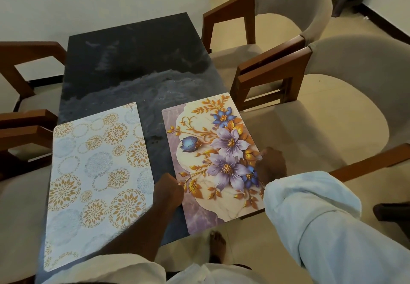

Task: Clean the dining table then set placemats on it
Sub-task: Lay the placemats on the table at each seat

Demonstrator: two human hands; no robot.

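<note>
A dark marbled counter [133, 62] carries two placemats side by side at its near end. The white placemat [97, 179] with gold circles lies flat on the left. The floral placemat [213, 157] lies on the right, reaching past the counter's right edge. The left hand [167, 191] grips its left edge with curled fingers and the right hand [270, 164] grips its right edge. Cushioned chairs [321, 110] stand alongside

Soft, even indoor light, faint shadows, slight blur, wide-angle bending at edges.
</note>
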